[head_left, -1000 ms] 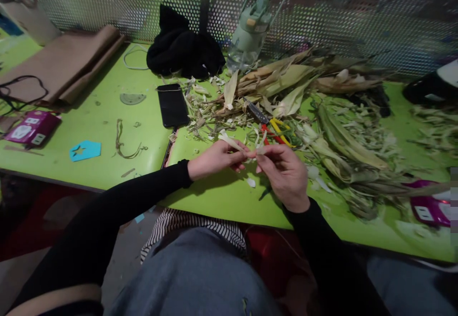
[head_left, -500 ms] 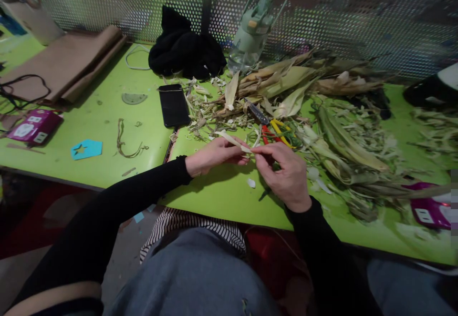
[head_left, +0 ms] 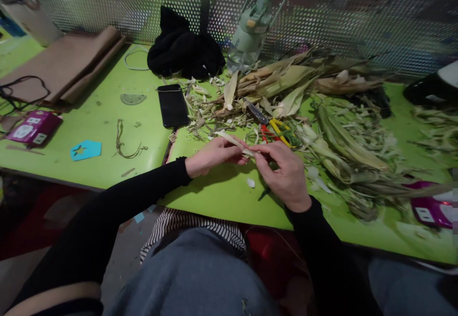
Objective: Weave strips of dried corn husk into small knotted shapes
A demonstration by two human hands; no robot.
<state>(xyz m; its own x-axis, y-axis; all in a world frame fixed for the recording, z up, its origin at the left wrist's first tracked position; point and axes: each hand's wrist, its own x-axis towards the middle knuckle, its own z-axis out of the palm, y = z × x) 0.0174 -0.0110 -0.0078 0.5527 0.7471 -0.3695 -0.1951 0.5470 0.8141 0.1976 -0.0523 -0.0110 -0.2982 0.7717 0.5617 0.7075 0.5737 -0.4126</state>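
Leftmost, on the green table, a purple packet, with a black cable just behind it and folded brown paper farther back. Next, a blue tag with a star cut-out, flat on the table, and near it a thin twisted cord. Then a dark phone, face up, with a black cloth bunched behind it against the perforated screen.

Near the front edge, the left hand, sleeve in black, fingers closed and pinching a pale husk strip held just above the table. Strip running up and left past the thumb, its other end pinched between thumb and forefinger of the right hand. Fingertips of both hands almost touching. Below them a small white scrap on the table.

Behind the hands, scissors with red and yellow handles among husk shreds. Farther back a pale green water bottle, upright beside the screen. To the right, a loose heap of corn husks, some dry and tan, some green. Far right, a second purple packet, partly under husk.
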